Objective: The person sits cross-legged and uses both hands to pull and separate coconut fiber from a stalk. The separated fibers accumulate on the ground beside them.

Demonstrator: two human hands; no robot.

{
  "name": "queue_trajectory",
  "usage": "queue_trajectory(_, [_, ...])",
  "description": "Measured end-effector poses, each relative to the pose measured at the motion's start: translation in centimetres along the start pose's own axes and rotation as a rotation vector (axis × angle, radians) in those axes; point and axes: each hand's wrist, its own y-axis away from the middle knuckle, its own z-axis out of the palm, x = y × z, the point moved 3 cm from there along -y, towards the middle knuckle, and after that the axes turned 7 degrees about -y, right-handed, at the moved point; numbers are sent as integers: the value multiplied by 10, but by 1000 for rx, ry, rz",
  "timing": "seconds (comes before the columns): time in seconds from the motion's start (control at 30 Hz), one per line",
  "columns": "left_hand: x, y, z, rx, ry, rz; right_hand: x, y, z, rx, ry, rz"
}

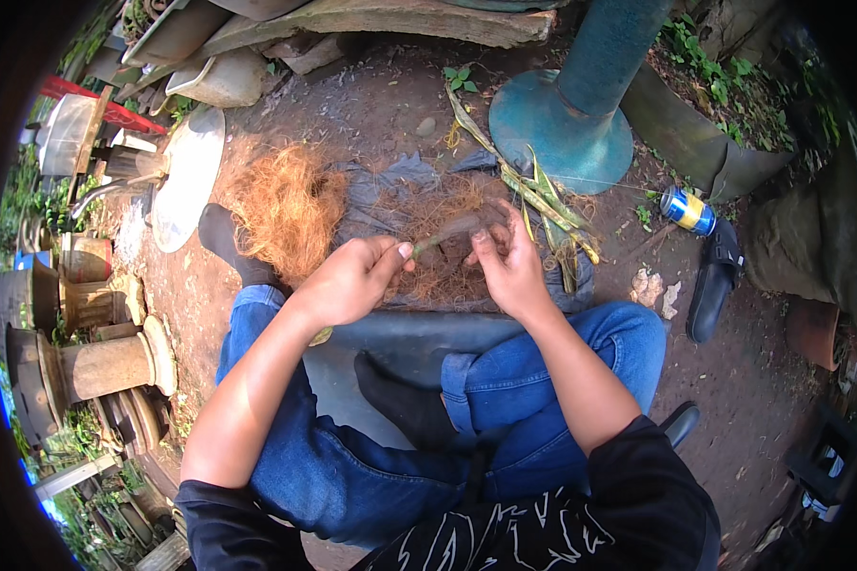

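My left hand (361,275) grips the end of a thin greenish stem or leaf strip (435,241) between thumb and fingers. At the strip's other end, my right hand (503,250) pinches a dark, dirt-covered part with curled fingers; its exact kind is unclear. Beneath both hands, loose brown fibre (439,282) and dark soil-like matter lie on a dark plastic sheet (361,196). A large heap of orange-brown fibre (293,210) rests to the left. Long green and yellowing leaves (543,203) lie to the right of the sheet.
A teal metal post with a round base (560,135) stands at the upper right. Further right are a blue and yellow can (688,211) and a black slide sandal (714,282). A white round disc (189,178) and several pots and pedestals (111,367) stand along the left.
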Motion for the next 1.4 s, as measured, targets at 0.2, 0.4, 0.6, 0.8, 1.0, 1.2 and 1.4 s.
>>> queue_trajectory(0.2, [2, 1, 4, -29, -8, 34, -8, -1, 4, -14, -25, -24])
queue_trajectory(0.4, [2, 0, 10, -4, -83, 117, -16, -2, 2, 13, -91, 32])
queue_trajectory(0.6, [6, -1, 17, -37, -91, 94, -16, -6, 1, -4, -200, 66])
queue_trajectory(0.8, [8, -3, 24, 27, -150, 178, -18, -7, -1, -67, -88, -50])
queue_trajectory(1.0, [9, -4, 34, 90, -195, 155, -15, -7, -4, -56, -241, 128])
queue_trajectory(1.2, [15, -3, 34, 186, -232, 249, -16, -9, -4, -41, -143, 29])
queue_trajectory(1.4, [19, -1, 32, 222, -239, 246, -16, -7, -5, -65, -191, 54])
